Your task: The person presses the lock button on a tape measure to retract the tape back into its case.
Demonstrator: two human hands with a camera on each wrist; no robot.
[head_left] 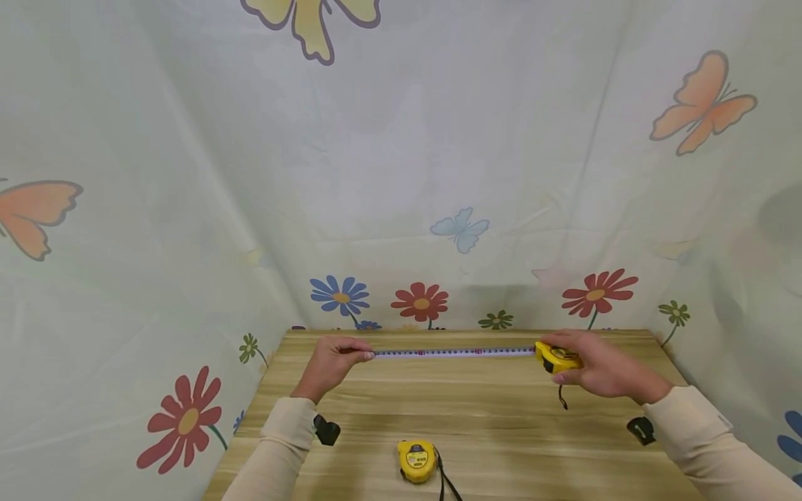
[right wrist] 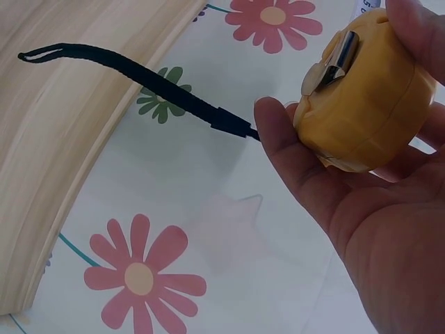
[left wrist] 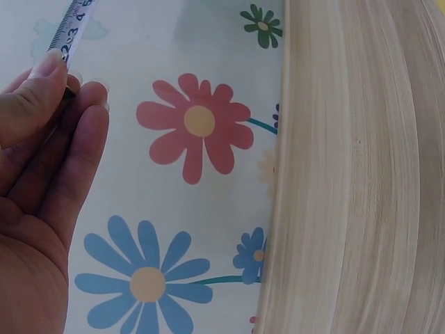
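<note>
Between my two hands a white measuring blade (head_left: 451,353) with dark numbers runs level, pulled out of a yellow tape measure (head_left: 557,357). My left hand (head_left: 334,362) pinches the blade's free end between thumb and fingers; in the left wrist view the thumb (left wrist: 43,80) presses on the printed strip. My right hand (head_left: 601,365) grips the yellow case, with a metal belt clip (right wrist: 341,59) showing on its side and a black wrist strap (right wrist: 153,83) hanging from it. A second yellow tape measure (head_left: 416,460) lies on the wooden table between the forearms.
The wooden table (head_left: 476,410) meets a pale cloth backdrop (head_left: 401,174) printed with flowers and butterflies at its far edge and sides. The second tape's black strap (head_left: 443,473) trails toward the near edge. Dark wrist cameras (head_left: 326,430) sit at both cuffs.
</note>
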